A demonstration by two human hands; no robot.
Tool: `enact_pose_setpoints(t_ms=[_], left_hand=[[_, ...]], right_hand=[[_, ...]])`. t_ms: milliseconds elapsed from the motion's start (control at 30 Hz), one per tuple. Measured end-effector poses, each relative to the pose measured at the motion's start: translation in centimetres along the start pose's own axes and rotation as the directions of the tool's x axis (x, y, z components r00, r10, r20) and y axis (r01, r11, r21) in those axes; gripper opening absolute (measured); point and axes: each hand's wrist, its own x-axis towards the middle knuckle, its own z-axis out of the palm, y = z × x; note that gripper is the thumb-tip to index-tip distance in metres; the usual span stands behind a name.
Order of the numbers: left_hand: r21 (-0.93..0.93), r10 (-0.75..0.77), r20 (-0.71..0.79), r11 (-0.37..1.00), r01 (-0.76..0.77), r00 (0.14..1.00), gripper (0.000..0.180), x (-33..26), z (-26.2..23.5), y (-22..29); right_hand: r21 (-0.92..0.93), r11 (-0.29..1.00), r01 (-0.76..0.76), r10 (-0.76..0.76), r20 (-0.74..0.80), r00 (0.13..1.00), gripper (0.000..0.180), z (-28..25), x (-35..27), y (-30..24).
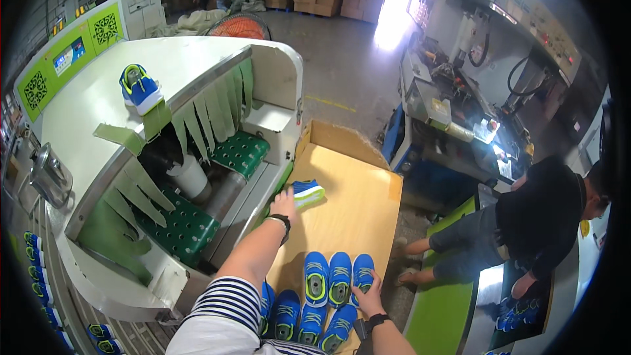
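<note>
Blue sneaker (309,194) at the table's (358,204) left edge, heel end in the left hand's (283,205) grasp.
The left fingers bend round the heel, parted only by the shoe's width; its pale sole edge faces the person. The right hand (370,297) has its fingers about the heel end of the rightmost shoe (362,268) in a row of three, thumb apart; nearer shoes (310,323) sit close by, beside a white machine (279,69).

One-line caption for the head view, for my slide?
Left hand at a lone blue shoe, right hand on the upper row's rightmost shoe, over a table.
</note>
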Motion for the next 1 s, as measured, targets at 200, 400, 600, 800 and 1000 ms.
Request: enact_pose_setpoints(t_ms=[200,400,600,800,1000], left_hand=[[0.028,-0.240,0.129,0.971,0.238,0.962,0.069,-1.2,3.2,-1.5],[-0.093,-0.284,0.617,0.899,0.427,0.734,0.056,-4.4,-1.8,-4.3],[-0.562,0.060,0.797,0.437,0.702,0.601,0.048,-9.9,-7.1,-5.1],[-0.574,0.399,0.097,0.771,-0.276,0.912,0.060,-20.8,-14.4,-1.1],[-0.247,0.494,0.146,0.857,-0.452,0.857,0.046,-24.5,-17.7,1.3]], right_hand=[[0.000,1.000,0.014,-0.014,-0.002,1.000,0.090,0.2,0.0,0.6],[0.016,0.999,0.034,-0.034,-0.023,0.999,0.090,0.5,0.3,1.3],[0.024,1.000,0.018,-0.019,0.006,1.000,0.093,0.2,0.5,1.3],[0.158,0.979,0.125,-0.134,0.044,0.990,0.078,-3.9,-0.3,-7.8],[0.644,0.744,-0.178,-0.112,0.383,0.917,0.069,-3.9,-5.7,-17.2]])
